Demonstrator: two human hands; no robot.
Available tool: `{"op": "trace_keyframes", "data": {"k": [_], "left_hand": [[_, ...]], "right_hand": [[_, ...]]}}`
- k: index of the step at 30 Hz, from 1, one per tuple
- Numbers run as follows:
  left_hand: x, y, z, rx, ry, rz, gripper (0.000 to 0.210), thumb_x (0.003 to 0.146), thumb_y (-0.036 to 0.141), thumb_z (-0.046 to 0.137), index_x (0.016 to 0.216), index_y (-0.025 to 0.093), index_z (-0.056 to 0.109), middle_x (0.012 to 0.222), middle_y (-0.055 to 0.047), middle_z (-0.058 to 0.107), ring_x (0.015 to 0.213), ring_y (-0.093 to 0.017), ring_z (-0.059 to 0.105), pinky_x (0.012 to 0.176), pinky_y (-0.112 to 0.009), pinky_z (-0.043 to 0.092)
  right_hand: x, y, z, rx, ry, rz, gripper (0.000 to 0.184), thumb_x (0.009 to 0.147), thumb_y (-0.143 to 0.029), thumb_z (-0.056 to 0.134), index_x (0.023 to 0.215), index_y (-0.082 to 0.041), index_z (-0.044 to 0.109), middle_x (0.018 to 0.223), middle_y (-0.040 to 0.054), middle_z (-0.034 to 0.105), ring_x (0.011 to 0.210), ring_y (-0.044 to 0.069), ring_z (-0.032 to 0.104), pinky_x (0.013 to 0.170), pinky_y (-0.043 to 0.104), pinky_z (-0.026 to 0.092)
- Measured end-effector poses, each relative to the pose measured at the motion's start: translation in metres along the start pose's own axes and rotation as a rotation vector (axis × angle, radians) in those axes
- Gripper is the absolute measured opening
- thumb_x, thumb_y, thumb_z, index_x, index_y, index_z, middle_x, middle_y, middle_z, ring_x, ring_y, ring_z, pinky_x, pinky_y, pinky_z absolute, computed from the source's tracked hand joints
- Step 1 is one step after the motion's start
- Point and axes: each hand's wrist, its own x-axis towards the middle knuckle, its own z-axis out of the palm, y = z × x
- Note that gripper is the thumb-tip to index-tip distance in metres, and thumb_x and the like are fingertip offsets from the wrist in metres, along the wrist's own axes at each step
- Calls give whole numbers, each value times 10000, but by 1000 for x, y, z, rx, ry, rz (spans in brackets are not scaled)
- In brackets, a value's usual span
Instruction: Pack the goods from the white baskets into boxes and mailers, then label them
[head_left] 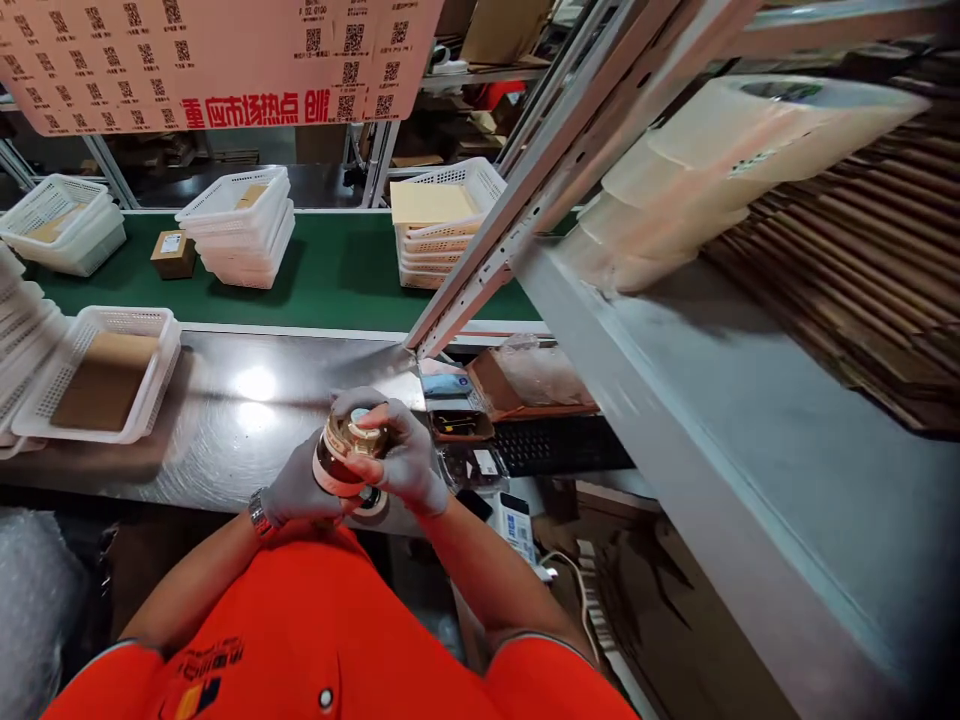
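Close in front of my chest, at the steel table's near edge, both hands hold a small brown jar [335, 468] with a pale band round its lower part. My left hand [296, 482], in a grey glove with bare fingertips, is wrapped round the jar's side and base. My right hand [411, 462], gloved the same way, has its thumb and fingers closed on the jar's pale golden upper part. Whether that part is a lid or tape is unclear. Just below the hands, a round ring-shaped thing [373, 503], perhaps a tape roll, is partly hidden.
A white basket [169, 350] holding a brown carton [105, 380] stands left on the steel table [225, 450]. Beyond, a green conveyor [337, 280] carries stacked baskets and a small box [172, 254]. Right are a keyboard [555, 446], a metal post [495, 255], and a shelf with tape rolls [675, 190].
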Motion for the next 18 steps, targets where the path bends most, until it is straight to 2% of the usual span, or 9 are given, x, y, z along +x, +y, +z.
{"op": "trace_keyframes", "data": {"k": [3,6,8,10,11,12,15,17,18], "left_hand": [[4,-3,0,-11,11,-17,723,668,214,897,1364,195,702,1290,-133,824,1130,-346,794,1023,-492,672],[11,-6,-1,34,-25,8,691,679,187,878,1349,196,707,1282,-114,831,1134,-338,804,1039,-480,669],[21,-8,-1,19,-34,33,691,684,206,899,1347,190,707,1307,-129,830,1167,-344,806,1074,-488,661],[34,-9,1,-34,-38,57,741,682,234,932,1380,178,690,1382,-164,810,1246,-359,792,1135,-500,637],[42,-9,4,-45,-48,63,761,687,242,941,1400,173,682,1414,-179,798,1278,-363,783,1164,-502,622],[50,-10,6,-44,-66,65,799,697,250,945,1441,169,665,1452,-193,781,1315,-366,769,1194,-505,605],[66,-18,14,46,-82,4,1144,651,333,1024,1661,179,508,1641,-238,654,1507,-417,658,1292,-551,527],[66,-28,15,127,3,-64,1397,586,441,1087,1764,200,375,1786,-274,486,1654,-472,501,1350,-605,453],[60,-35,13,165,61,-95,1424,603,497,1085,1786,211,344,1827,-276,424,1697,-482,434,1377,-627,409]], "right_hand": [[0,-1,0,33,11,32,425,835,-443,1014,1007,-276,662,1178,69,770,941,213,761,881,421,653],[0,-1,-7,17,-1,3,444,844,-483,1012,1007,-281,652,1192,74,776,1033,236,772,962,441,647],[0,-4,-17,-59,-9,21,599,760,-508,1069,1157,-295,675,1322,100,761,1153,266,763,1030,449,634],[1,-8,-29,-167,-29,84,908,646,-495,1128,1390,-298,645,1434,122,724,1254,293,738,1109,455,608],[1,-11,-36,-212,-31,123,998,628,-478,1134,1463,-291,619,1457,125,713,1281,299,728,1138,453,594],[2,-12,-43,-241,-24,159,995,648,-462,1121,1484,-282,614,1458,122,712,1294,299,721,1155,450,583],[5,-11,-71,-270,106,237,750,711,-436,1062,1329,-268,670,1343,82,741,1201,275,730,1110,440,596],[8,-3,-99,-328,252,277,761,651,-449,1068,1273,-267,669,1245,55,742,1095,260,724,1050,449,611],[9,3,-116,-375,333,299,805,616,-457,1066,1286,-266,663,1206,44,737,1054,254,715,1031,455,613]]}}
